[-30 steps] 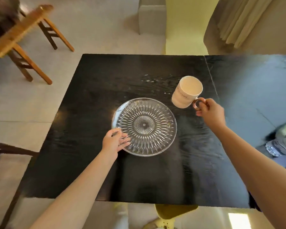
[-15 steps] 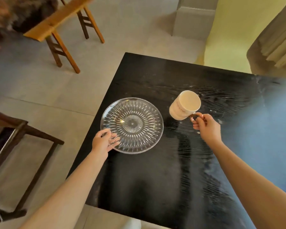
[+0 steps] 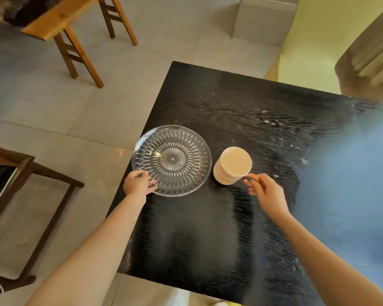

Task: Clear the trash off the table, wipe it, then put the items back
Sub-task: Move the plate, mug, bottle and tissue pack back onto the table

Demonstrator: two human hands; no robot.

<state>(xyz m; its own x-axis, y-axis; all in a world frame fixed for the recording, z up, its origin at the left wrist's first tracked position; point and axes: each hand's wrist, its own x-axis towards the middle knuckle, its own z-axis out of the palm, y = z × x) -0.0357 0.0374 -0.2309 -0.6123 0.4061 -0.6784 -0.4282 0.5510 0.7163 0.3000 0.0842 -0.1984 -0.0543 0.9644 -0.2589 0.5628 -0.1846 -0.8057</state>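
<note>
Clear pressed glass on the plate (image 3: 171, 160), glossy, ribbed in a sunburst, bright with glints. Smooth glazed ceramic on the mug (image 3: 227, 173), cream, softly shiny. Black wood on the table (image 3: 208, 235), grain ridged and rough-looking, sheen patchy, streaked with pale specks. Down on the floor (image 3: 53, 107), pale stone-look tiles, nearly matt. Warm honey wood on the stool (image 3: 60, 21), smooth, lightly varnished. Darker stained wood on the chair frame (image 3: 53, 176). Soft folded cloth on the curtain (image 3: 376, 49), matt beige.
</note>
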